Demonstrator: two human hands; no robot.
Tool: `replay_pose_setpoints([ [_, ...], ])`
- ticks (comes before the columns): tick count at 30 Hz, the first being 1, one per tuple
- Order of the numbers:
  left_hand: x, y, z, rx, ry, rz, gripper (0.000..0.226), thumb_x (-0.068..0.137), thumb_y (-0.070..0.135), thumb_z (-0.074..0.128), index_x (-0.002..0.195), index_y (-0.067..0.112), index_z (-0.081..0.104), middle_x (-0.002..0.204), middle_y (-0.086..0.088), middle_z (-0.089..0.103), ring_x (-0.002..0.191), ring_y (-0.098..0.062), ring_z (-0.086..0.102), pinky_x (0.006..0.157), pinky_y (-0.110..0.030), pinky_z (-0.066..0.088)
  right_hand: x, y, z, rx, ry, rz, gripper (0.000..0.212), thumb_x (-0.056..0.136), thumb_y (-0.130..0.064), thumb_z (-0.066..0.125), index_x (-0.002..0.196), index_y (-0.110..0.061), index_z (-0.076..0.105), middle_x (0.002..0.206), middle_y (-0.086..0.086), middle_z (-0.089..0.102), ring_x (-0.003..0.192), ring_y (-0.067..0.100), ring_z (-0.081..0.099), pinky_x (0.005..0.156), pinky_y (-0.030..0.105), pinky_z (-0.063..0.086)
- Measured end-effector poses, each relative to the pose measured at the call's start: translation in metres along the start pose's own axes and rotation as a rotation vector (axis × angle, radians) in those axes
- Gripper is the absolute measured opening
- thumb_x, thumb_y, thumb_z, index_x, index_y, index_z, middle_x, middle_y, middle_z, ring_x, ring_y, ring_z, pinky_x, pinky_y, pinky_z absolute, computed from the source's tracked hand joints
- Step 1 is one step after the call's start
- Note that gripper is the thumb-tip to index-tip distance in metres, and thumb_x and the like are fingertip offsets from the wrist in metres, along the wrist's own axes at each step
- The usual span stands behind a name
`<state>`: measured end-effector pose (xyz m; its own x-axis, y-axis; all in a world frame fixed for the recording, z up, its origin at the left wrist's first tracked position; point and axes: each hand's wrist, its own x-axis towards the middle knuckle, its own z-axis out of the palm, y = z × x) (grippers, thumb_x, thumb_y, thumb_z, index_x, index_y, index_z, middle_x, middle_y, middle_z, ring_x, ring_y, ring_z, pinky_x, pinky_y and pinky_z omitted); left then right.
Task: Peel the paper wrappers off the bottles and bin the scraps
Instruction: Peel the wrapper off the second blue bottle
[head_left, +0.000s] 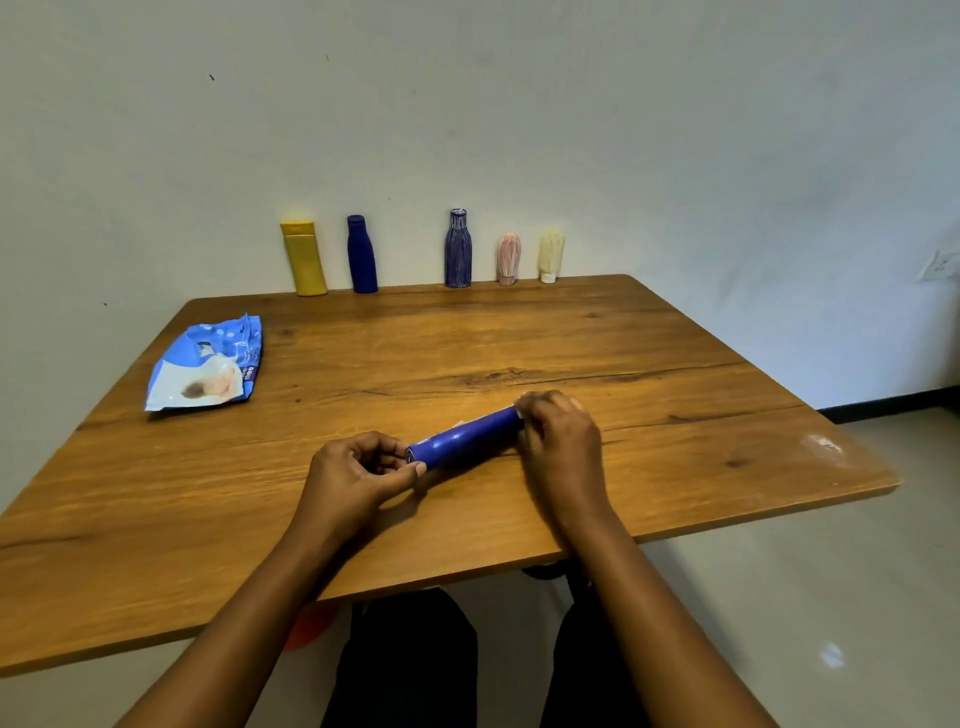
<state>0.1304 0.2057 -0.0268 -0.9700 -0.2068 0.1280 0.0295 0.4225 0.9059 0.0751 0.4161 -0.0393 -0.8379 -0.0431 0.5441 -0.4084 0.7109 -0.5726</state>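
Observation:
A blue bottle (462, 437) lies on its side just above the wooden table (649, 374), held at both ends. My left hand (358, 473) pinches its near-left end with thumb and fingers. My right hand (558, 441) wraps its far-right end and hides that tip. A sliver of pale paper shows on the bottle's upper side. Along the back edge stand a yellow bottle (304, 258), a plain dark blue bottle (362, 254), a striped blue bottle (458, 249), a small pink bottle (508, 259) and a small cream bottle (550, 255).
A flat blue and white plastic pouch (208, 364) lies at the table's left side. A white smear (823, 446) marks the right corner. Something orange (306, 631) shows on the floor under the table's front edge, beside my dark-trousered legs.

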Motion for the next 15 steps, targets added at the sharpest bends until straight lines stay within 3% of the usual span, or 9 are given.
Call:
replay_pose_setpoints([
  [2,0.001,0.0,0.001,-0.002,0.001,-0.001,0.016,0.073,0.012,0.08,0.086,0.017,0.072,0.079,-0.003,0.071,0.074,-0.007,0.067,0.059,-0.013,0.05,0.001,-0.006,0.0,0.013,-0.018,-0.039,0.025,0.088,-0.006,0.06,0.11,-0.015,0.065,0.106,-0.003,0.063,0.099,0.007,0.053,0.089,0.026,0.05],
  [5,0.001,-0.002,0.0,-0.036,0.007,-0.002,0.016,0.071,0.006,0.08,0.083,0.014,0.073,0.078,-0.005,0.073,0.074,-0.013,0.069,0.063,-0.016,0.052,-0.025,-0.052,0.022,-0.037,-0.193,-0.343,0.026,0.082,-0.007,0.066,0.107,-0.013,0.067,0.107,0.003,0.065,0.097,0.015,0.055,0.08,0.024,0.047],
  [7,0.002,-0.004,0.0,-0.035,0.0,-0.004,0.017,0.07,0.004,0.08,0.083,0.014,0.074,0.078,-0.005,0.073,0.076,-0.016,0.07,0.067,-0.019,0.053,-0.037,-0.063,0.03,-0.067,-0.233,-0.432,0.029,0.08,-0.008,0.069,0.109,-0.01,0.066,0.11,0.005,0.064,0.097,0.018,0.055,0.075,0.025,0.049],
  [13,0.001,-0.001,0.0,0.009,-0.012,-0.001,0.018,0.072,0.012,0.081,0.087,0.018,0.071,0.081,-0.002,0.071,0.076,-0.008,0.067,0.063,-0.015,0.049,0.001,0.003,-0.003,-0.075,-0.022,-0.028,0.025,0.087,-0.007,0.062,0.11,-0.015,0.064,0.106,-0.002,0.062,0.098,0.008,0.052,0.084,0.027,0.051],
  [15,0.001,0.0,0.0,0.006,-0.009,-0.002,0.018,0.072,0.012,0.08,0.087,0.018,0.071,0.08,-0.002,0.07,0.075,-0.006,0.066,0.061,-0.013,0.049,0.001,-0.001,-0.001,-0.044,-0.012,-0.028,0.025,0.088,-0.007,0.06,0.11,-0.017,0.064,0.106,-0.004,0.062,0.099,0.005,0.051,0.086,0.026,0.05],
])
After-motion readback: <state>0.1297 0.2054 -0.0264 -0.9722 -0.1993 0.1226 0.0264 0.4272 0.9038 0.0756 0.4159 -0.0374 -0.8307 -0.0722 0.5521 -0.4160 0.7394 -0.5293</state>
